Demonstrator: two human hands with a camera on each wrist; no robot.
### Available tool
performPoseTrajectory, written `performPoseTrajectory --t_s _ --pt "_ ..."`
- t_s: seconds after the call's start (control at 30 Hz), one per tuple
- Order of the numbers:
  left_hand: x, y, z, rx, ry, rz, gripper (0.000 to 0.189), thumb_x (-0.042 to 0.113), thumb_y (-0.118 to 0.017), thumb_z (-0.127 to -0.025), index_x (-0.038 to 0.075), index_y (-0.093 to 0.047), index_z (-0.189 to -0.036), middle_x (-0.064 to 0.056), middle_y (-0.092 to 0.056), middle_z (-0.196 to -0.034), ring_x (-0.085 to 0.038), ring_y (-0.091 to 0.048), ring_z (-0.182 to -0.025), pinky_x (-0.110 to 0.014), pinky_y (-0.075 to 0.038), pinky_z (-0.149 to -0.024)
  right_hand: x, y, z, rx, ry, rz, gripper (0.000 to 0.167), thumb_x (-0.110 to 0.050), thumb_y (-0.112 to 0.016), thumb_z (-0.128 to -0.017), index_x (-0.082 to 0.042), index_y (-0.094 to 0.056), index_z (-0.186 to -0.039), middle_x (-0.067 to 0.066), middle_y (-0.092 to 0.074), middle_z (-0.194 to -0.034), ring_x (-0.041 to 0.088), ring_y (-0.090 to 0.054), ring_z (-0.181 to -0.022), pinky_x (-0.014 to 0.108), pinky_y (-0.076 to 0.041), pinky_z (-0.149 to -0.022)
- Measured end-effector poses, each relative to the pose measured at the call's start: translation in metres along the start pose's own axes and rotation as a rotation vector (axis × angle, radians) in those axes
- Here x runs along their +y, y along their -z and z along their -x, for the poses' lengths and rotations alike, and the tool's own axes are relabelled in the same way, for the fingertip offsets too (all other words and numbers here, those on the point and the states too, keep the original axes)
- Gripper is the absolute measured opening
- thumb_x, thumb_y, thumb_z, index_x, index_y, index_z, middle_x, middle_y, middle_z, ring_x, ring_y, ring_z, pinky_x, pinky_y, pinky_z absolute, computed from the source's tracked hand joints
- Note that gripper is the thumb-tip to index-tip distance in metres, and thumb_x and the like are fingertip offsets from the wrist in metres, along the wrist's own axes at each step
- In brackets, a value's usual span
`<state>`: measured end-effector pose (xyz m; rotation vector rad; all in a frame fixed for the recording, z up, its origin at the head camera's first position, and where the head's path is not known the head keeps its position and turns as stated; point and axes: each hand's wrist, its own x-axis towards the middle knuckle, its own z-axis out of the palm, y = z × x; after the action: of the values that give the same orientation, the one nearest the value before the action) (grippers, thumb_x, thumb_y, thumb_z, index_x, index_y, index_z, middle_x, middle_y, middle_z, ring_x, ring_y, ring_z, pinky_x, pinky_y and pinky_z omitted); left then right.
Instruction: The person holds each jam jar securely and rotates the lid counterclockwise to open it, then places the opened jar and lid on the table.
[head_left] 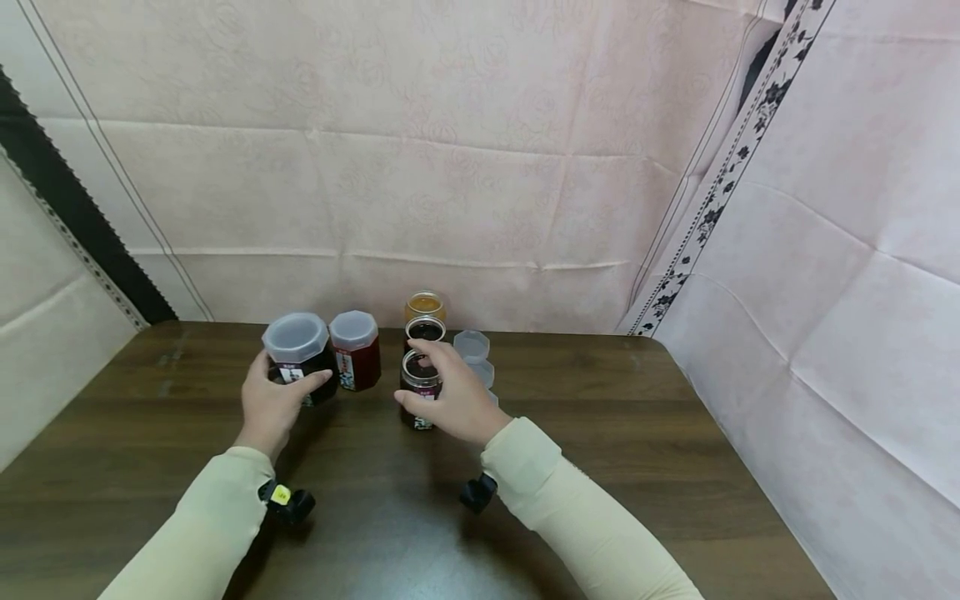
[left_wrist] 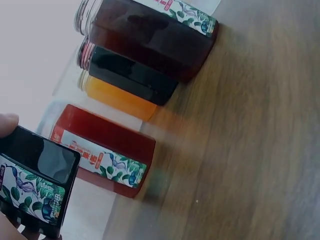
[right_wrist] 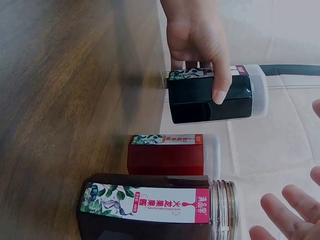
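Dark lidded jar (head_left: pixel 320 363), gripped by left hand (head_left: pixel 268 408) (cut off in left wrist view); right hand (head_left: pixel 459 398), fingers spread, partly hiding nearest uncapped jar (head_left: pixel 421 380) and translucent lids (head_left: pixel 472 344).

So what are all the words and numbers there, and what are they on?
"火龙果果酱": label of the front open jar.
"HUOLONGGUOGUOJIANG": small letters on that label.
Its red box and pink end: unclear.
Red jar: too blurred.
Jar in the left hand: too small.
Yellow tag: any mark too small.
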<state>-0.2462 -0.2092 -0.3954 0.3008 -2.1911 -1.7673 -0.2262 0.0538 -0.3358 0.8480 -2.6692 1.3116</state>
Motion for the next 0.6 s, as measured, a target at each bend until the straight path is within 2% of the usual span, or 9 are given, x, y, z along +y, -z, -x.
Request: performPoseTrajectory --t_s 0.6 --pt "0.006 -0.009 0.019 -0.066 0.005 0.017 0.092 0.027 -0.079 -0.080 0.012 -0.024 -0.152 -0.014 -0.034 -0.151 -0.032 -0.032 -0.135 -0.053 -0.028 -0.112 -0.001 0.003 0.003 0.001 -0.003 -0.023 0.068 -0.029 -0.070 -0.088 -0.019 -0.038 -0.146 0.008 -0.044 -0.139 0.020 -0.049 -0.123 0.041 -0.048 -0.098"
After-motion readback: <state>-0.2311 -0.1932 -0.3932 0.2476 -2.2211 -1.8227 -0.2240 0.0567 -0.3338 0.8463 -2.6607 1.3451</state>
